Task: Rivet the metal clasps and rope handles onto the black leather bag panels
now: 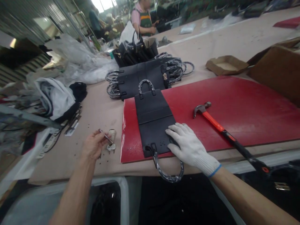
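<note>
Bare, my left hand (95, 144) pinches a thin metal rod, perhaps a punch (105, 136), over the table left of the red board. Right beside its tip lie a small metal piece with prongs (111, 147) and a pale roll-like object (112, 134). My right hand (187, 144), in a white knit glove, rests with fingers stretched on the right edge of a black bag panel (154, 118). Two wrapped handles are on this panel: one arches at the far end, the other handle (170, 176) hangs over the table's front edge.
A claw hammer (217, 125) with a red and black handle lies across the red board (253, 106). Behind are stacked black panels (142, 75) with wrapped handles and finished black bags (136, 51). Cardboard boxes (276, 67) stand at right. A person (142, 20) works farther back.
</note>
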A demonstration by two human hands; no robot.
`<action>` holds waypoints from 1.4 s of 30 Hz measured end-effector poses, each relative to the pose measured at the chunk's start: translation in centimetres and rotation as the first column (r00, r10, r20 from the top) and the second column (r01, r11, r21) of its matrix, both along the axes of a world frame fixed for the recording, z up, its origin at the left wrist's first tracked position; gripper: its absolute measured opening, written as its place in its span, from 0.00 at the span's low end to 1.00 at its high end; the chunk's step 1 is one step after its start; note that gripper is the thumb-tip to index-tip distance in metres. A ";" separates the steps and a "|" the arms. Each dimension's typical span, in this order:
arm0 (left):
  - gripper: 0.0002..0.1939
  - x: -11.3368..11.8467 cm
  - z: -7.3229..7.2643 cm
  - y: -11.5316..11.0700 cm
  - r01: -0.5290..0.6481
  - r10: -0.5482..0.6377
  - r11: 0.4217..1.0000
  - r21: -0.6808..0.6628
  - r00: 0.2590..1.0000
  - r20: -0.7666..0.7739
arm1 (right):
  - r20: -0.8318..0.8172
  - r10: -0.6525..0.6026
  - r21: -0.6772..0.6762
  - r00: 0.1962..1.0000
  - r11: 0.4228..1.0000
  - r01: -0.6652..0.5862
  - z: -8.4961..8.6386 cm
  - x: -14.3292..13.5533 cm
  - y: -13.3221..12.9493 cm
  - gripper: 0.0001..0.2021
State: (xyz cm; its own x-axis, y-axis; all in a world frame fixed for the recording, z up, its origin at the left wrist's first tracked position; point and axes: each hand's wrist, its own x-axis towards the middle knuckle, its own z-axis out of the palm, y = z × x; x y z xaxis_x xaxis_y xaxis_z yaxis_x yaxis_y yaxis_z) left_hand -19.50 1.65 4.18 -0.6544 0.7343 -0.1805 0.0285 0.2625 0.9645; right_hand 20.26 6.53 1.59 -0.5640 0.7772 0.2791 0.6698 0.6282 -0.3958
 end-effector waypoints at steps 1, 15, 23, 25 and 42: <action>0.18 2.0 0.1 -0.3 0.032 -0.044 0.995 0.094 0.990 0.137 | 0.002 0.000 0.000 1.000 1.000 0.000 0.0 0.0 0.0 0.24; 0.10 19.6 -2.6 0.6 0.440 -0.451 0.841 0.315 0.892 -0.042 | -0.005 -0.006 0.009 1.000 1.000 0.006 -0.1 0.0 -0.2 0.24; 0.05 19.9 -2.5 0.2 0.485 -0.460 0.844 0.231 0.874 -0.156 | -0.044 -0.004 0.006 0.999 1.000 0.004 -0.1 0.0 0.0 0.23; 0.05 20.0 -2.5 0.3 0.475 -0.455 0.848 0.235 0.880 -0.136 | -0.046 -0.004 0.005 0.999 1.000 0.004 -0.1 0.1 0.0 0.23; 0.04 20.2 -2.6 0.4 0.520 -0.483 0.837 0.168 0.848 -0.216 | -0.068 -0.002 -0.004 0.998 1.000 0.002 -0.1 0.1 -0.1 0.22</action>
